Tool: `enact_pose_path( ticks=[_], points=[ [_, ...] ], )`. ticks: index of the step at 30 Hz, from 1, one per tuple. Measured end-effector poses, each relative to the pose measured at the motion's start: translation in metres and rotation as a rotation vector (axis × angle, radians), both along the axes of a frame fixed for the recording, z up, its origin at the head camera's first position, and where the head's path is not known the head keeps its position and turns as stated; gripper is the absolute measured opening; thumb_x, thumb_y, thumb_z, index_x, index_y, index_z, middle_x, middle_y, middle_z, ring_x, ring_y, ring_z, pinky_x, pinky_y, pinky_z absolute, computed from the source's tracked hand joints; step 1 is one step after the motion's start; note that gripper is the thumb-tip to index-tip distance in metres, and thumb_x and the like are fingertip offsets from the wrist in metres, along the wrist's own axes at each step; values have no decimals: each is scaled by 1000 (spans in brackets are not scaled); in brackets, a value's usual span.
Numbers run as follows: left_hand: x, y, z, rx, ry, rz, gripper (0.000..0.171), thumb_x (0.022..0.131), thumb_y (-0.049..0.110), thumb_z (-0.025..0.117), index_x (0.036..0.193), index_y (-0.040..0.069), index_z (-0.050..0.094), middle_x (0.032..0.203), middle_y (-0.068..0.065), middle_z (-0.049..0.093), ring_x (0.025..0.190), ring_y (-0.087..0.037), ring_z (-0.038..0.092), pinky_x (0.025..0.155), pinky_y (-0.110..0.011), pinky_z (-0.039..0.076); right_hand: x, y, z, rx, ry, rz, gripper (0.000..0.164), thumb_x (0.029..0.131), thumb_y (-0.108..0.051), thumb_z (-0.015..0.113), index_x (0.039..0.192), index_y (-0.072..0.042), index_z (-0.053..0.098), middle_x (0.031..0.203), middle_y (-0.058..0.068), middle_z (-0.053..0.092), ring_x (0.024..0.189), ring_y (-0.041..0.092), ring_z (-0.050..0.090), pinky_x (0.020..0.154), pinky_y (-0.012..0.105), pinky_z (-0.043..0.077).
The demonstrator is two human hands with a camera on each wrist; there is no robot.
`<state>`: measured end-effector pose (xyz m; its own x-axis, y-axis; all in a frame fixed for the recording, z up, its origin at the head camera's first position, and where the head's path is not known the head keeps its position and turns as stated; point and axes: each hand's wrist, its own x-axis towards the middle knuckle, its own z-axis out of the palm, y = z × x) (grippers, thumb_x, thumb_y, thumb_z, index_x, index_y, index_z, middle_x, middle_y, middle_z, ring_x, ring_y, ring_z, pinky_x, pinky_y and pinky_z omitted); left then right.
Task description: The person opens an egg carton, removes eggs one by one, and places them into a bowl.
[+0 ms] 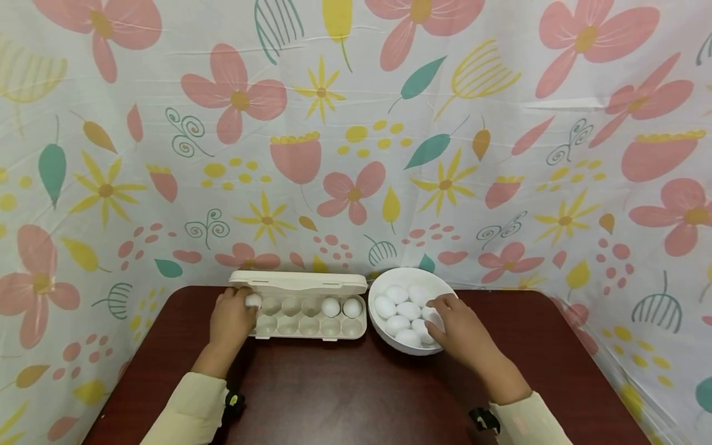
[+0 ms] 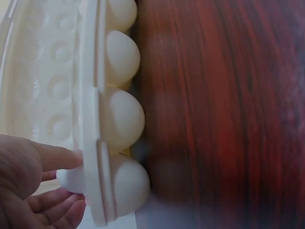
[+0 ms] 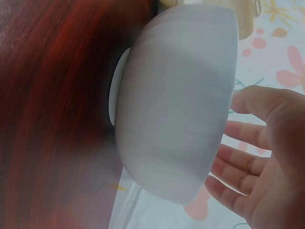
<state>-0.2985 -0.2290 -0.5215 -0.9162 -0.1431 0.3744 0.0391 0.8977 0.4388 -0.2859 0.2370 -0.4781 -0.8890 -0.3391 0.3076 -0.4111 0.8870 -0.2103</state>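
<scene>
A cream egg carton (image 1: 319, 334) lies with its lid raised on the dark wooden table. My left hand (image 1: 232, 315) is at its left end, thumb and fingers around a white egg (image 2: 71, 181) at the back-row end cup. Two more white eggs, one of them the end egg (image 1: 352, 308), sit at the right of the back row. To the right stands a white bowl (image 1: 400, 347) holding several white eggs (image 1: 409, 310). My right hand (image 1: 467, 330) reaches over the bowl's right rim, fingers spread around the nearest eggs; its fingertips are hidden behind the rim in the right wrist view.
The reddish-brown table (image 1: 356, 395) extends in front of the carton and bowl. The raised carton lid (image 1: 300, 281) stands along the back. A flower-printed cloth (image 1: 356, 123) hangs directly behind the table and along its sides.
</scene>
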Motion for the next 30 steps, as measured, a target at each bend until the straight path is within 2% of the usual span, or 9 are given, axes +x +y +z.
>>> enact_pose_path(
  ticks=[6, 12, 16, 20, 27, 30],
  points=[
    [9, 5, 5, 66, 17, 17, 36, 85, 12, 79, 117, 0, 67, 114, -28, 63, 103, -48, 61, 86, -60, 51, 4, -3, 0, -30, 28, 31, 33, 90, -22, 74, 118, -5, 67, 117, 15, 62, 106, 33, 63, 93, 52, 54],
    [25, 16, 9, 144, 47, 18, 36, 85, 13, 80, 117, 1, 67, 114, -25, 63, 97, -41, 66, 79, -57, 53, 11, -9, 2, -53, 79, 58, 33, 88, -18, 77, 116, -6, 67, 115, 14, 63, 104, 31, 64, 89, 50, 55],
    [36, 25, 12, 184, 42, 24, 38, 85, 15, 81, 119, 3, 67, 117, -23, 63, 99, -39, 66, 78, -56, 53, 16, -15, 3, -68, 124, 86, 33, 86, -17, 78, 116, -6, 67, 114, 13, 63, 105, 31, 64, 89, 49, 55],
    [44, 36, 18, 211, 38, -9, 42, 85, 14, 81, 122, 1, 67, 124, -23, 62, 103, -37, 66, 81, -55, 53, 22, -22, 4, -79, 156, 112, 33, 86, -16, 79, 116, -7, 67, 114, 12, 63, 105, 30, 63, 89, 47, 55],
    [57, 57, 31, 232, 17, -79, 39, 84, 17, 83, 119, 5, 71, 113, -15, 64, 84, -25, 64, 71, -39, 53, 33, -37, 4, -95, 173, 156, 36, 85, -17, 80, 117, -8, 67, 116, 8, 64, 107, 28, 63, 90, 46, 53],
    [62, 68, 36, 245, -2, -114, 41, 83, 19, 84, 120, 6, 71, 113, -13, 65, 85, -21, 65, 71, -34, 52, 36, -44, 3, -120, 204, 188, 38, 83, -16, 82, 117, -9, 67, 115, 7, 64, 107, 26, 63, 91, 46, 53]
  ],
)
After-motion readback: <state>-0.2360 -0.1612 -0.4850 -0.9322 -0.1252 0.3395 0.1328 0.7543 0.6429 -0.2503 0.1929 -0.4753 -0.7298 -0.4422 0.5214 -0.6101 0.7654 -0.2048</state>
